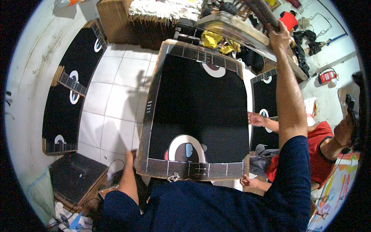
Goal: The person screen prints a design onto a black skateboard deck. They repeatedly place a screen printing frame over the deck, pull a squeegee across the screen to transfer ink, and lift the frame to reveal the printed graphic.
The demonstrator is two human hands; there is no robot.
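A large board [193, 106] covered in black cloth lies in front of me, with dark ruled strips along its edges. Round white-and-brown eye shapes [187, 149] sit at its near and far ends. My right hand [279, 38] is raised at the far right, its fingers wrapped round a long dark bar [259, 11]. Just beyond the board's far right corner is a tilted, motion-blurred pale frame [235, 33]; whether the bar belongs to it I cannot tell. Beside the board's near left edge hangs my left hand [131, 155], its fingers mostly hidden.
A person in a red top [322, 150] sits on the right, one hand [256, 118] at the board's right edge. Similar black boards [69, 89] line the left wall. A cloth-topped stack [166, 11] stands behind; a dark block [79, 176] is near left.
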